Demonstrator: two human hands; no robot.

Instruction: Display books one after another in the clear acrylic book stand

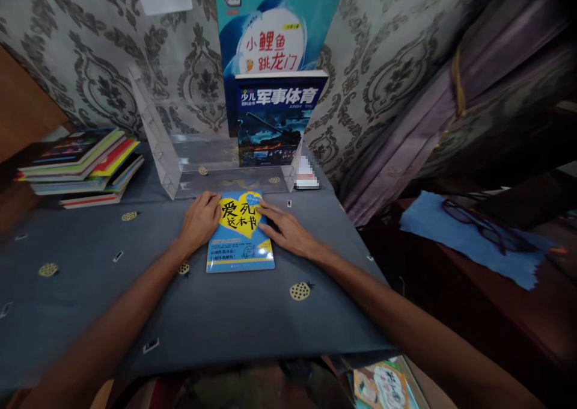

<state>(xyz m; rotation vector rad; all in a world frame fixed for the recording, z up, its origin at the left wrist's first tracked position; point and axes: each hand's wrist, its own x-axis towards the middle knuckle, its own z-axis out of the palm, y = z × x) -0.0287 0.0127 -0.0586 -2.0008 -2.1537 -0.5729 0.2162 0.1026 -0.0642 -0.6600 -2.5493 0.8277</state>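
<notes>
Your left hand (201,219) touches the left edge of the blue book (240,246), your right hand (289,233) its upper right; whether either grip clamps it, I cannot tell. It lies flat on the counter (108,301) before the clear rack (164,150). The dark book (276,126) hides the teal book's (270,3) lower part; its top is cut off.

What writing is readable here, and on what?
"爱死这本书": blue book
"少儿 军事体育", "JUNSHI TIYU": dark book
"小鲤鱼跳龙门": teal book
"米…", rest unclear: lower book
Too small or blurred: other cover print, stacked books.
</notes>
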